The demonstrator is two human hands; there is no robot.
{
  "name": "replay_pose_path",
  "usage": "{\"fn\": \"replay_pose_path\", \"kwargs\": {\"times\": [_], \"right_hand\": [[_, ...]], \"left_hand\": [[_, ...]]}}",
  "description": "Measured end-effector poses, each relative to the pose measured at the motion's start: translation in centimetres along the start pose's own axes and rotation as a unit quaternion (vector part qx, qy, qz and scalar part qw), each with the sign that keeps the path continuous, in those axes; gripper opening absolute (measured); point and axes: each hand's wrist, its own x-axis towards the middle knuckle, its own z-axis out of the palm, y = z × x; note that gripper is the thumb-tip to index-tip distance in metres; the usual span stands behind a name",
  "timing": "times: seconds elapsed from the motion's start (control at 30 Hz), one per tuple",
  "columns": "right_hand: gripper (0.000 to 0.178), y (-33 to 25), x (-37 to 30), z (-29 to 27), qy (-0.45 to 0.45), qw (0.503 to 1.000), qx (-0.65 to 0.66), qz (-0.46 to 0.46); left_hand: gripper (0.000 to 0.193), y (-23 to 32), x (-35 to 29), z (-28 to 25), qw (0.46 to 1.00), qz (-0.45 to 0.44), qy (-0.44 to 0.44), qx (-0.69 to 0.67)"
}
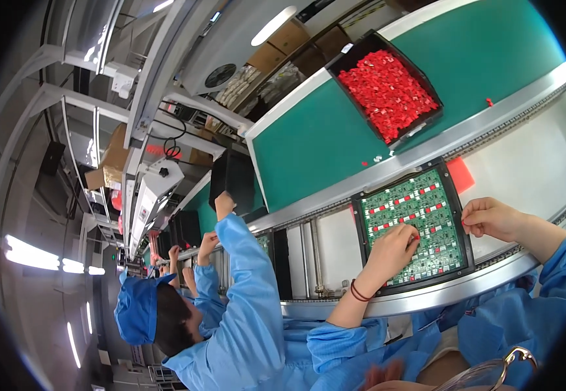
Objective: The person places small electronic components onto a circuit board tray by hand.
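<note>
Two bare hands work over a green circuit board panel (420, 221) lying in a black tray (462, 225) on the pale conveyor belt (531, 169). Left hand (394, 247) curls its fingertips down onto the board among rows of small red parts. Right hand (488, 218) rests loosely clenched at the tray's edge; whether it holds anything cannot be told.

cardboard boxes (299, 40): brown, stacked beyond the far edge of the green bench, near the black tray's far corner.
box at left (115, 156): brown cardboard, up on the grey frame, partly hidden.
red card (460, 174): plain tag on the white belt, touching the circuit board tray's right edge.
</note>
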Motion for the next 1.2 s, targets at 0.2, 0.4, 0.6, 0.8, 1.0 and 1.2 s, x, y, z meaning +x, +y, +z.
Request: {"fn": "replay_pose_path", "kwargs": {"times": [0.2,0.4,0.6,0.8,1.0,1.2], "right_hand": [[0.005,1.1,-0.2,-0.1,0.001,1.0,-0.013,-0.012],[0.022,0.3,1.0,1.1,0.048,0.985,-0.161,-0.04],[0.021,0.4,1.9,1.0,0.017,0.984,-0.171,-0.047],[0.014,0.8,1.3,0.9,0.019,0.984,-0.172,-0.045],[0.015,0.7,1.0,1.3,0.011,0.978,-0.201,-0.051],[0.021,0.4,1.1,1.8,0.034,0.974,-0.218,-0.052]], "left_hand": [[0.012,0.1,-0.6,0.4,1.0,0.002,-0.007,-0.014],[0.012,-0.9,-0.4,0.4,0.998,-0.044,-0.028,-0.044],[0.012,-0.7,0.1,-0.4,0.998,-0.054,-0.008,-0.037],[0.008,-0.4,0.1,0.7,0.995,-0.089,0.029,-0.03],[0.009,-0.2,-0.2,1.1,0.996,-0.071,0.038,-0.026],[0.01,-0.3,0.0,1.3,0.998,-0.027,0.058,-0.012]]}}
